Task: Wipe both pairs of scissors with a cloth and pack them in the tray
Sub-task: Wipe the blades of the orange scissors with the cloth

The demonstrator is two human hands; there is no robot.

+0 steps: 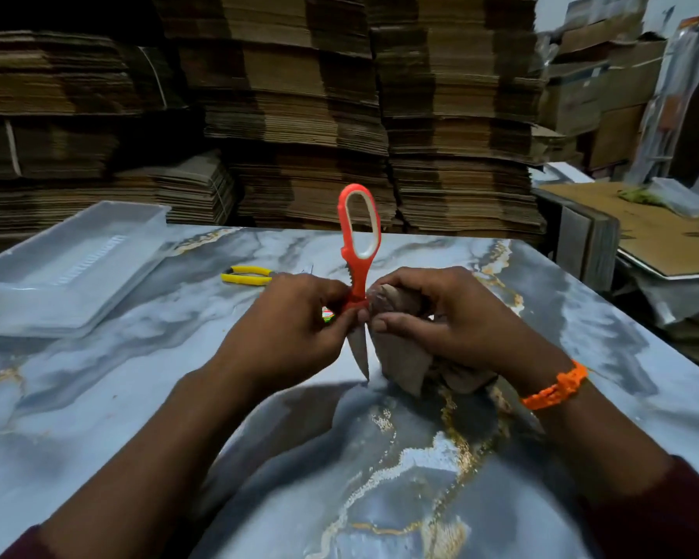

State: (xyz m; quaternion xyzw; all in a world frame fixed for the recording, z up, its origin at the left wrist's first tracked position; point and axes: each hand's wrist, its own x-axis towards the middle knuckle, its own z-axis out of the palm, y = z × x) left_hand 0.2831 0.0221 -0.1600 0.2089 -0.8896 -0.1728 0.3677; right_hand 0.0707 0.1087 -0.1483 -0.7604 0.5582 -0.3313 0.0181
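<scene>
Orange-handled scissors (358,236) stand upright over the table's middle, handle loop up, steel blade pointing down. My left hand (289,322) grips them at the base of the handle. My right hand (440,312) clutches a brownish-grey cloth (404,365) right beside the blade; the cloth hangs down to the table. A second pair with yellow handles (246,275) lies flat on the table behind my left hand, its blades hidden by that hand. A clear plastic tray (67,262) sits at the far left of the table.
The marble-patterned table (380,457) reaches to a wall of stacked flat cardboard (299,115) at the back. To the right stands a lower surface with cardboard sheets (642,236) and plastic bags.
</scene>
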